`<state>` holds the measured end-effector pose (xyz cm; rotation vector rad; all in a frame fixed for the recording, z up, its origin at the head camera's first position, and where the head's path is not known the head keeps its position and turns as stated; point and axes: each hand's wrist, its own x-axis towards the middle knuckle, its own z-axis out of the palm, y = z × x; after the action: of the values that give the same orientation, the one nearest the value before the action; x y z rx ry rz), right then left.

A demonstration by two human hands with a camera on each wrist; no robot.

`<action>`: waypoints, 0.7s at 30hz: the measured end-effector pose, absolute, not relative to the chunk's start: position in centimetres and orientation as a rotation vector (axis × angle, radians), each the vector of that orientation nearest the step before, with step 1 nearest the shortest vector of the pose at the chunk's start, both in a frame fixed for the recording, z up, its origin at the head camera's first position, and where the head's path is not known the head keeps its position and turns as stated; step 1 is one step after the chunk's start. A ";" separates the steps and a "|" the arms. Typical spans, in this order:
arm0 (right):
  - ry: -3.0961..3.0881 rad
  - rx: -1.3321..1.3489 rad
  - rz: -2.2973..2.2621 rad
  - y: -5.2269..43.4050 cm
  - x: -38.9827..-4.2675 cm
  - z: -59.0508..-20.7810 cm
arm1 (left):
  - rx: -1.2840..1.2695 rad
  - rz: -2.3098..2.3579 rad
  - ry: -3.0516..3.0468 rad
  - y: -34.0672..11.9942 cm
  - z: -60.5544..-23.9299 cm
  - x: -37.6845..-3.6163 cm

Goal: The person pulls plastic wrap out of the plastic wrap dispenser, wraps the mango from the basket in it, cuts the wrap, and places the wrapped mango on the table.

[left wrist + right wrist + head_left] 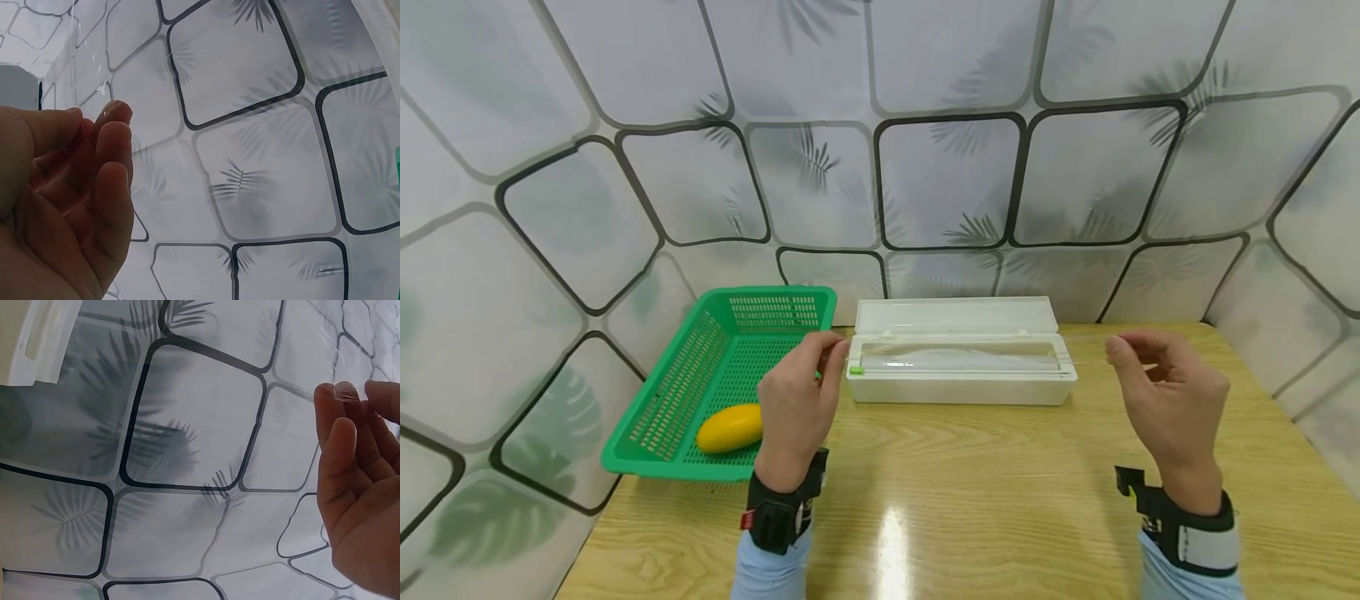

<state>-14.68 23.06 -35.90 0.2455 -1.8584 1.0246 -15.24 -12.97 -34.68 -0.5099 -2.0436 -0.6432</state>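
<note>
A sheet of clear cling film (pixel 328 356) is stretched between the two hands, hard to see except for its glints and creases. My left hand (pixel 801 404) pinches one end between thumb and forefinger, beside the left end of a white cling film dispenser (pixel 962 390). Out to the right of that box, my right hand (pixel 1176 404) pinches the other end, with film creased over the fingertips in the right wrist view. The dispenser's lid (pixel 955 317) stands raised at the back, and a small green cutter slider (pixel 857 370) sits at its left.
A green plastic basket (pixel 632 462) stands at the left of the wooden table (pixel 970 500), partly behind the left hand. Inside it lies a smooth yellow fruit, mango-like (pixel 730 427). A patterned wall covering (pixel 951 183) rises behind the table and at both sides.
</note>
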 end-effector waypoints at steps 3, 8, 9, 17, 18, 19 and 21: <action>-1.852 0.253 1.031 23.1 -14.6 -35.9 | -0.510 -0.642 -2.047 -13.0 -34.7 -15.2; -1.847 0.250 1.032 23.0 -14.4 -35.7 | -0.507 -0.640 -2.056 -13.1 -34.7 -15.1; -1.846 0.249 1.033 22.9 -14.4 -35.7 | -0.507 -0.643 -2.054 -13.1 -34.7 -15.1; -1.859 0.246 1.050 23.1 -14.2 -35.6 | -0.509 -0.646 -2.052 -13.1 -34.7 -14.9; -1.864 0.245 1.052 23.1 -14.1 -35.5 | -0.510 -0.646 -2.051 -13.1 -34.7 -14.9; -1.871 0.245 1.055 23.1 -14.1 -35.5 | -0.512 -0.644 -2.054 -13.1 -34.7 -14.9; -1.894 0.241 1.051 23.2 -13.9 -35.5 | -0.519 -0.638 -2.056 -13.2 -34.8 -14.8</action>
<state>-13.89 23.21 -35.49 0.2406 -1.8936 1.0508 -14.77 -13.21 -34.76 -0.5192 -2.0563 -0.6378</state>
